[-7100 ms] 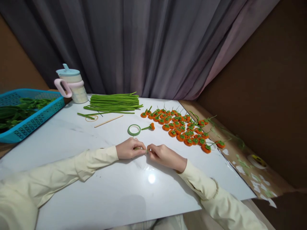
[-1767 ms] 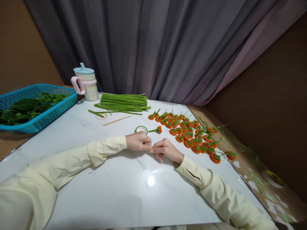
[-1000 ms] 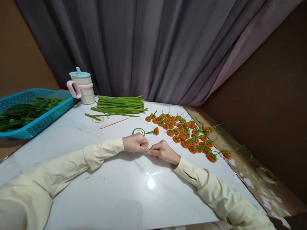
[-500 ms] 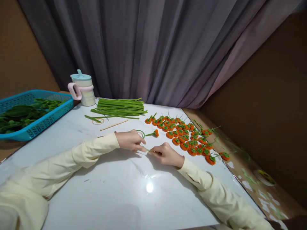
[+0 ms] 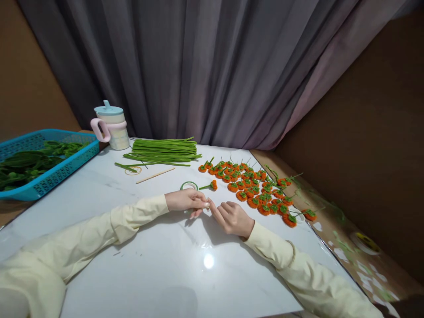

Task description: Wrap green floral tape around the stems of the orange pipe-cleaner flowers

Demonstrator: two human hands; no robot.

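Over the white marbled table, my left hand and my right hand meet at the fingertips. Thumb and index finger of the left are pinched together, and the right's index finger and thumb come up against them. Whatever lies between the tips is too small and covered to make out. A roll of green tape lies flat just behind my left hand. Close by is a single orange flower with a green stem, made of fuzzy material. Many similar orange flowers are grouped behind and right of my right hand.
A bundle of green fuzzy stems lies at the back, with a wooden stick and a rubber band before it. A tumbler stands back left, beside a blue basket of green leaves. Scraps litter the right side.
A thin green strip showed between my fingertips earlier; it is now hidden. My left hand has shifted slightly right and closed in against the right hand, uncovering more of the tape roll.
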